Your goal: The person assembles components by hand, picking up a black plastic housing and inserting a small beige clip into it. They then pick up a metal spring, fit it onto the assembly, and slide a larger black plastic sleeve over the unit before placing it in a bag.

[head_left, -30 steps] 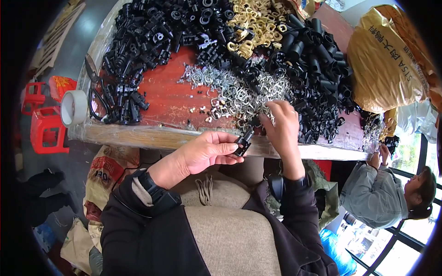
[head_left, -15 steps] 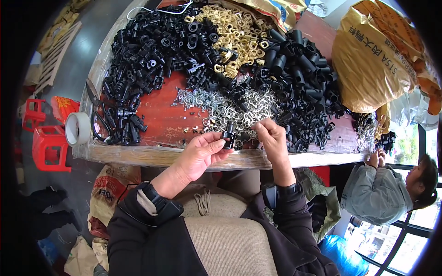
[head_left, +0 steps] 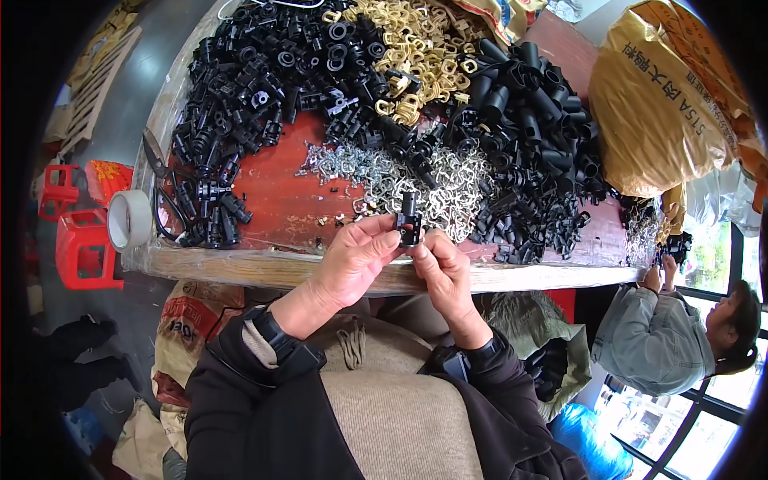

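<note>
Black fitting [head_left: 410, 214], pinched upright by the left hand [head_left: 354, 264] at eight o'clock, seems best held steady while the right hand [head_left: 448, 276] presses close at four o'clock, its grip unclear.

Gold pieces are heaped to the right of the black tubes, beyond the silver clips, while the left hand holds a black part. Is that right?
Not quite: the head view shows the gold pieces heaped to the left of the black tubes. They are beyond the silver clips, and the left hand does hold a black part.
</note>
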Demonstrator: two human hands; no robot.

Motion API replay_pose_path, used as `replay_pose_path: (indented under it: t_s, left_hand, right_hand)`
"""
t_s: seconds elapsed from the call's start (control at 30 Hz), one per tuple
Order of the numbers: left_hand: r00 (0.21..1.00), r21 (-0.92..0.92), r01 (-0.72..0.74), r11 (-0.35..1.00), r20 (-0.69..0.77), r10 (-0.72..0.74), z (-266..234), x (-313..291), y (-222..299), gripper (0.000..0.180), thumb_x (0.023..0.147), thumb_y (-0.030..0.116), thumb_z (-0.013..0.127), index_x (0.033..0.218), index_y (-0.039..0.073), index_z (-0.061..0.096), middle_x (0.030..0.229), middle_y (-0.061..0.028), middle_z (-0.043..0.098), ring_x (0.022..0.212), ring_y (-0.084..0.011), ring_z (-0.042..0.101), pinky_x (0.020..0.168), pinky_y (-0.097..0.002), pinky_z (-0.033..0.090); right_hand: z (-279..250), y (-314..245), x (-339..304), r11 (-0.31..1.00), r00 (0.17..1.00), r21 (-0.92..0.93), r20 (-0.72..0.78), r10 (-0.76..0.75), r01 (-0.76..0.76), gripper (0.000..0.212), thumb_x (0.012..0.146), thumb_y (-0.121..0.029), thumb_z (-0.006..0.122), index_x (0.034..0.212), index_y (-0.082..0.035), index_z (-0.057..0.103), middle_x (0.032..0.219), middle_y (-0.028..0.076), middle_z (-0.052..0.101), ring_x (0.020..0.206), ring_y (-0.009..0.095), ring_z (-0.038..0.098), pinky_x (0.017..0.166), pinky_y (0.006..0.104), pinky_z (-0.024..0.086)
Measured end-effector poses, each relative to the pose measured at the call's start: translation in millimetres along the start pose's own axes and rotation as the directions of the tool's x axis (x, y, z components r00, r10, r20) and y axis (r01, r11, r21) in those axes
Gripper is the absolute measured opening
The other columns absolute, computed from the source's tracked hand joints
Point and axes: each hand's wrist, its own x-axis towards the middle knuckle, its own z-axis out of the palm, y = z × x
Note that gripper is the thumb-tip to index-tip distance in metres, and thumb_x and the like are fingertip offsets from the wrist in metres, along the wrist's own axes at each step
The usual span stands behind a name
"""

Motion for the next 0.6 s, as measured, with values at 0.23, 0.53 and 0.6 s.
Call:
replay_pose_path:
  t_s: [0.23,0.53,0.6]
  left_hand:
    - [0.999,-0.014,0.001,1.0,0.037,0.0,-1,-3,-5,0.028,0.078,0.013,0.056,0.102,-0.001,0.051,0.1,-0.0116,0.055,0.099,-0.0202,0.049,0.092,-0.0337,0.034]
    - [0.995,0.093,0.0,0.996,0.096,-0.009,-3,-7,-1,0.03,0.076,0.013,0.057,0.102,-0.001,0.051,0.1,-0.0102,0.055,0.095,-0.0179,0.051,0.087,-0.031,0.037]
    - [0.994,0.069,0.038,0.997,0.099,-0.045,-1,-8,2,0.026,0.076,0.008,0.057,0.1,0.0,0.053,0.096,-0.0069,0.057,0.09,-0.0134,0.052,0.082,-0.0254,0.039]
  right_hand:
    - [8,4,-6,0.999,0.976,0.03,-0.217,-0.012,0.019,0.015,0.081,-0.009,0.05,0.07,0.001,0.05,0.065,0.004,0.044,0.057,0.012,0.04,0.053,0.0234,0.034]
    - [-7,-1,-3,0.925,0.984,0.343,-0.011,0.177,-0.162,0.014,0.083,-0.011,0.048,0.073,-0.002,0.049,0.063,-0.001,0.042,0.051,0.005,0.035,0.046,0.0183,0.029]
    - [-12,-5,-1,0.804,0.951,0.521,0.051,0.305,-0.286,0.014,0.084,-0.012,0.048,0.073,-0.003,0.048,0.063,-0.002,0.042,0.05,0.004,0.034,0.045,0.0172,0.029]
